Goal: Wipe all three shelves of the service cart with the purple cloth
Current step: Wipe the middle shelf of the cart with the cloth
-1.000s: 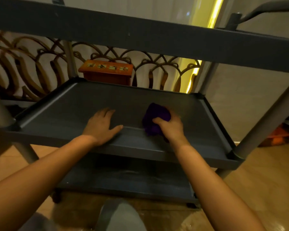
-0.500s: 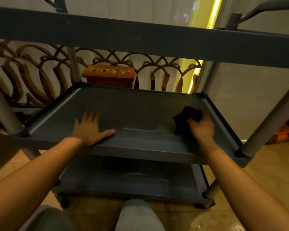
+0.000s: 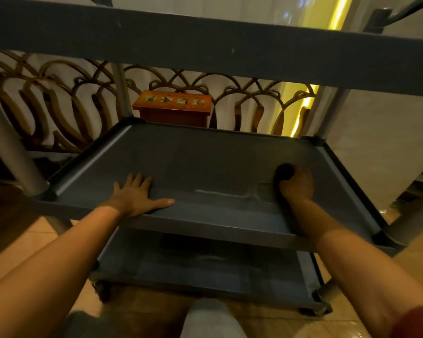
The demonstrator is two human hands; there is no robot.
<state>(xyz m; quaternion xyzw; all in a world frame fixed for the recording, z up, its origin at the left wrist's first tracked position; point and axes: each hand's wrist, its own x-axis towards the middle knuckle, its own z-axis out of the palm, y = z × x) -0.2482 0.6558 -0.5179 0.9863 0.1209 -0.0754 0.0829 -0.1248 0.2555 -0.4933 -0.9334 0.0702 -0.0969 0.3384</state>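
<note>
The right hand (image 3: 297, 185) rests on the middle shelf (image 3: 205, 167) of the grey service cart (image 3: 156, 42), near that shelf's right wall, with its fingers (image 3: 303, 173) curled tightly around the purple cloth (image 3: 284, 171). Only a dark, bunched end of the cloth shows, poking out just left of and beyond the knuckles and pressed down onto the shelf surface; the rest is hidden inside the grip. Just left of these fingers a thin pale streak (image 3: 225, 193) runs across the shelf toward the other hand, ending well short of it. The left hand (image 3: 134, 196) lies flat and palm down on the same shelf, well apart from the cloth, its fingers (image 3: 137, 180) spread and pointing away from the person, the thumb stretched out along the inside of the front lip. Above both hands the front edge of the top shelf (image 3: 230, 52) crosses the view as a broad dark band. Below the fingers, seen past the front lip, lies the bottom shelf (image 3: 205, 269), close to the tiled floor (image 3: 25, 245). Beyond the far rim, past the fingertips of both hands, an orange wooden box (image 3: 174, 106) stands against a scrolled metal railing (image 3: 59, 98). A red sleeve (image 3: 418, 323) edge shows at the right forearm.
</note>
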